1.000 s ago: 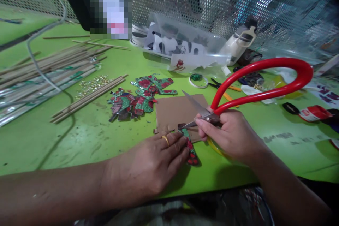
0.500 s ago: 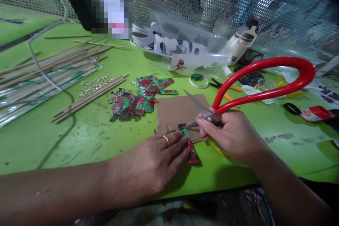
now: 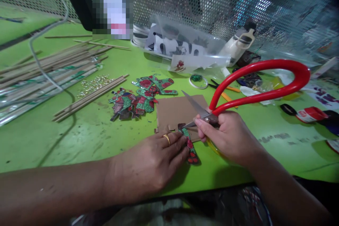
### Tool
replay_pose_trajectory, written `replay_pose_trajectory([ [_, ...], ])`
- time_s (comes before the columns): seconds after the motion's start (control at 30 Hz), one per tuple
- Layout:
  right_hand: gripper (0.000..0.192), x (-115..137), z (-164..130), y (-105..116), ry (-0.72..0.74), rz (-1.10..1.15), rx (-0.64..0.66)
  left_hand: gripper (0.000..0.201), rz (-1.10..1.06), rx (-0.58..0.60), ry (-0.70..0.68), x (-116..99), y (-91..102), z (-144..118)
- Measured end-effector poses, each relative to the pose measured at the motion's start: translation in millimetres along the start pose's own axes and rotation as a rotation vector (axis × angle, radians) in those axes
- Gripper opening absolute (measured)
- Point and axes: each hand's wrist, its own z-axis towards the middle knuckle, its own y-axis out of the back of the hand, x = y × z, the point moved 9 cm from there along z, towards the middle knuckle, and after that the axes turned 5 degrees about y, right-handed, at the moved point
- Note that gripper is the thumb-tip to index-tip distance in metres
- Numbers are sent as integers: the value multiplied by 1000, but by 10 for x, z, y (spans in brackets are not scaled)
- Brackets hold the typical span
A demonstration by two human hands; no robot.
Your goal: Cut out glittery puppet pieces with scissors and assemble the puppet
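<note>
Left side: pile of cut pieces (image 3: 131, 102), same as a second ago. Left hand (image 3: 150, 162) hasn't budged either, palm down, fingers nearly flat, pinning a patterned strip (image 3: 190, 144) half on the cardboard (image 3: 180, 109), half off. Right hand's (image 3: 230, 132) curled tight round the pivot of the scissors (image 3: 238, 102), blades parted, one tip still at the strip's dark end. Basically zero change, so I'd guess it's careful work on one spot.
</note>
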Motion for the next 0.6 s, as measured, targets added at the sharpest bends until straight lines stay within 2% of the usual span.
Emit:
replay_pose_trajectory([
  [0.2,38,42,19,-30,16,-63,15,37,53,22,-29,-40,-33,-18],
  [0.43,36,134,60,-27,58,-169,23,34,36,-8,-69,-115,-6,-60],
  [0.6,39,207,109,-18,100,-165,52,36,52,-8,-61,-111,-9,-55],
])
